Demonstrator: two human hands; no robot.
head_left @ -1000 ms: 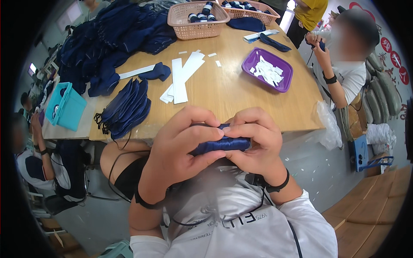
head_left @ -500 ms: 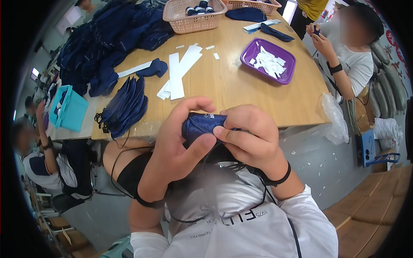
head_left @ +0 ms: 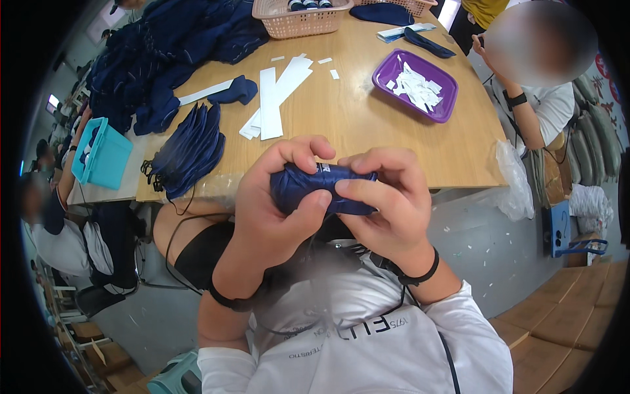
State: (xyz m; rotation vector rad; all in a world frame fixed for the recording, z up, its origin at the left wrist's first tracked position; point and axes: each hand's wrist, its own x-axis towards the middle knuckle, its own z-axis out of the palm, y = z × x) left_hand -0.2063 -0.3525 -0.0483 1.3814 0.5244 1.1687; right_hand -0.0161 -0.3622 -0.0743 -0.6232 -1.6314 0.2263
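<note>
You hold a rolled dark blue fabric bundle [head_left: 298,187] between both hands, in front of your chest and, as seen from above, near the close edge of the wooden table [head_left: 328,121]. Your left hand [head_left: 259,207] curls around the bundle's left end, its thumb pressed on the near side and its fingers bent over the far side. Your right hand [head_left: 394,210] pinches the right end, its thumb lying along the near surface and its fingers bent behind; their exact contact there is hidden. White print shows on the bundle's upper side, between your hands. On the table, left of the bundle, lies a stack of dark blue pouches [head_left: 193,154] with black cords; beyond it, white strips [head_left: 270,108] overlap one another. A large heap of dark blue fabric [head_left: 177,39] covers the far left, near a turquoise basket [head_left: 105,157]. To the right stands a purple tray [head_left: 381,84] containing small white labels [head_left: 417,88]. A pink basket [head_left: 298,27] sits at the far side, holding dark rolls [head_left: 308,4].
</note>
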